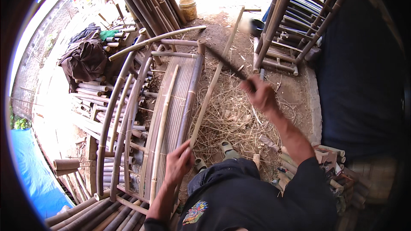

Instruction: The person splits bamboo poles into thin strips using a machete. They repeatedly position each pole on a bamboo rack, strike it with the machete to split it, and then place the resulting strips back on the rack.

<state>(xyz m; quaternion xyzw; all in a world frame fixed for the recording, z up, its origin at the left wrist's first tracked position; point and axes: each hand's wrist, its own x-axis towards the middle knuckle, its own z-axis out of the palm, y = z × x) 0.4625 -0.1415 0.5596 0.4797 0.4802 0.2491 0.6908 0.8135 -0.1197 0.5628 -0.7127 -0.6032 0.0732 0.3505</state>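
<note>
A long, pale bamboo strip (209, 90) slants away from me over the littered ground, its near end gripped in my left hand (179, 162). In my right hand (261, 96) is the handle of a long knife with a dark blade (227, 64), pointing up and to the left. The blade crosses the strip in view; I cannot tell whether they touch. Left of the strip stands a bamboo bench (177, 107) with a slatted seat. A loose bamboo length (163, 119) lies along that seat, beside my left hand.
Thin shavings (233, 111) cover the ground before my shoes (227, 146). Bamboo poles (147, 0) and a yellowish bucket (187, 8) stand at the back. A bamboo rack (274, 38) is at far right, cut bamboo pieces (291, 162) at near right. Bamboo stacks (92, 92) lie left.
</note>
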